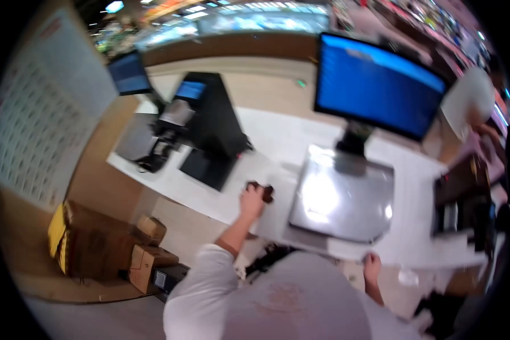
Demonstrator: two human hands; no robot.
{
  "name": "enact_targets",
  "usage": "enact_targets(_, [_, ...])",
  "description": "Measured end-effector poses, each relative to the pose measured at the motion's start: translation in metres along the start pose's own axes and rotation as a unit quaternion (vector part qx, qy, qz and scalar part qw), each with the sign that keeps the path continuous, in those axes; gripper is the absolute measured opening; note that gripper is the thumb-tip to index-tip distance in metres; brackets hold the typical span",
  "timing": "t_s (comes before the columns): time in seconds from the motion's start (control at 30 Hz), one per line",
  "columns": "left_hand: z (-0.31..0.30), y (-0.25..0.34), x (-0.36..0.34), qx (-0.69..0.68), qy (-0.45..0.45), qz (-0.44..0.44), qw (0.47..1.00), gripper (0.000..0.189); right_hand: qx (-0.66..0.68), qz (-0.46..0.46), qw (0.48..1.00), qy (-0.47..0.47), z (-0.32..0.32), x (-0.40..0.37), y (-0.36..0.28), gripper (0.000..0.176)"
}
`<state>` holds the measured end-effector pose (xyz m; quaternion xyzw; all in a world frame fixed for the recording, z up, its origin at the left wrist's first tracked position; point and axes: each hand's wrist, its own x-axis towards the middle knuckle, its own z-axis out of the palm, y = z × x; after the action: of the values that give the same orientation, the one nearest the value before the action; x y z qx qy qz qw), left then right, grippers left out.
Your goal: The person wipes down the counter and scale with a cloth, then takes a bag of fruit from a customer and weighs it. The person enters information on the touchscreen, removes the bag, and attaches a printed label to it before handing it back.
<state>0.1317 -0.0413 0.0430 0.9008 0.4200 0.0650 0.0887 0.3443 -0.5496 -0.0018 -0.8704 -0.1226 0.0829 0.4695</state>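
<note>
My left hand [251,203] is closed around a small dark brown object [268,194], just above the white counter [269,153]. Blur and my fingers hide what kind of object it is. To the right of that hand, a shiny metal scale-like plate [341,192] lies on the counter and reflects the ceiling light. My right hand [372,264] is by the counter's near edge, below the plate. Its fingers look curled in, and whatever they might hold is hidden.
A monitor with a blue screen [379,85] stands behind the plate. At the left are a black checkout terminal [212,113] and a smaller screen [130,73]. A dark device [464,195] stands at the right end. Cardboard boxes [147,263] sit low left. Another person [464,107] is beyond the counter.
</note>
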Motion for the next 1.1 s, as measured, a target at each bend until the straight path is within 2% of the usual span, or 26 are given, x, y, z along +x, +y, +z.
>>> enact_targets(0.03, [0.005, -0.001, -0.001, 0.005, -0.022, 0.024, 0.999, 0.029, -0.006, 0.052, 0.995, -0.087, -0.004, 0.002, 0.003, 0.023])
enact_targets(0.07, [-0.007, 0.007, -0.008, 0.019, -0.036, 0.042, 0.998, 0.039, -0.034, 0.007, 0.998, -0.06, -0.001, -0.004, -0.018, 0.023])
enact_targets(0.1, [-0.021, 0.015, -0.016, 0.012, -0.053, 0.062, 0.997, 0.049, -0.018, -0.035, 0.997, -0.065, 0.004, -0.005, -0.007, 0.022])
enact_targets(0.2, [-0.02, 0.019, -0.031, 0.0, -0.104, 0.084, 0.991, 0.056, 0.013, 0.009, 0.997, -0.082, 0.01, -0.023, -0.025, 0.02])
enact_targets(0.33, [-0.016, 0.019, -0.054, -0.022, -0.128, 0.128, 0.983, 0.064, -0.083, 0.075, 0.984, -0.138, 0.01, -0.047, 0.003, 0.019])
enact_targets(0.4, [-0.019, 0.021, -0.063, -0.021, -0.13, 0.14, 0.981, 0.068, -0.15, -0.014, 0.979, -0.14, 0.017, -0.057, 0.03, 0.019])
enact_targets(0.43, [-0.023, 0.021, -0.063, -0.021, -0.159, 0.129, 0.979, 0.072, -0.112, -0.028, 0.988, -0.105, 0.023, -0.062, 0.041, 0.019])
enact_targets(0.47, [-0.016, 0.013, -0.062, -0.021, -0.153, 0.144, 0.977, 0.076, -0.114, -0.003, 0.984, -0.138, 0.024, -0.062, 0.044, 0.02])
enact_targets(0.5, [-0.026, 0.021, -0.06, -0.026, -0.177, 0.121, 0.976, 0.078, -0.137, 0.034, 0.972, -0.188, 0.018, -0.057, 0.029, 0.022])
enact_targets(0.53, [-0.024, 0.023, -0.063, -0.032, -0.154, 0.113, 0.981, 0.078, -0.13, 0.073, 0.962, -0.227, 0.013, -0.055, 0.021, 0.023])
enact_targets(0.57, [-0.035, 0.001, -0.082, -0.026, -0.161, 0.087, 0.983, 0.078, -0.121, 0.093, 0.959, -0.239, 0.014, -0.054, 0.011, 0.025])
enact_targets(0.6, [-0.022, 0.021, -0.064, -0.036, -0.168, 0.103, 0.98, 0.078, -0.135, -0.005, 0.962, -0.238, 0.02, -0.054, 0.026, 0.029])
enact_targets(0.67, [-0.024, 0.027, -0.065, -0.02, -0.197, 0.075, 0.977, 0.076, -0.131, -0.024, 0.956, -0.262, 0.011, -0.05, 0.017, 0.032])
enact_targets(0.73, [-0.024, 0.037, -0.07, -0.022, -0.202, 0.049, 0.978, 0.075, -0.1, 0.104, 0.951, -0.272, 0.005, -0.052, 0.013, 0.032])
enact_targets(0.77, [-0.024, 0.04, -0.072, -0.025, -0.202, 0.043, 0.978, 0.076, -0.126, 0.171, 0.94, -0.266, 0.02, -0.055, 0.047, 0.031])
enact_targets(0.8, [-0.023, 0.042, -0.075, -0.028, -0.201, 0.036, 0.978, 0.077, -0.209, 0.108, 0.902, -0.363, 0.023, -0.056, 0.066, 0.03])
enact_targets(0.87, [-0.024, 0.044, -0.079, -0.026, -0.196, 0.036, 0.98, 0.08, -0.367, -0.022, 0.765, -0.529, 0.021, -0.053, 0.089, 0.029])
enact_targets(0.93, [-0.033, 0.035, -0.069, -0.071, -0.207, 0.028, 0.975, 0.075, -0.269, -0.004, 0.841, -0.47, 0.013, -0.057, 0.092, 0.028])
enact_targets(1.0, [-0.016, -0.005, -0.032, -0.203, -0.11, -0.015, 0.973, 0.064, -0.162, 0.027, 0.899, -0.407, 0.001, -0.063, 0.086, 0.028])
enact_targets(1.03, [-0.079, 0.031, -0.022, -0.186, -0.074, -0.044, 0.979, 0.053, -0.108, 0.045, 0.919, -0.376, 0.001, -0.067, 0.086, 0.03])
enact_targets(1.07, [-0.099, 0.023, -0.001, -0.266, 0.056, 0.06, 0.96, 0.046, -0.056, 0.061, 0.933, -0.35, 0.002, -0.068, 0.088, 0.032])
enact_targets(1.1, [-0.159, 0.061, 0.008, -0.381, 0.117, 0.12, 0.909, 0.044, 0.002, 0.065, 0.937, -0.344, 0.005, -0.073, 0.092, 0.034])
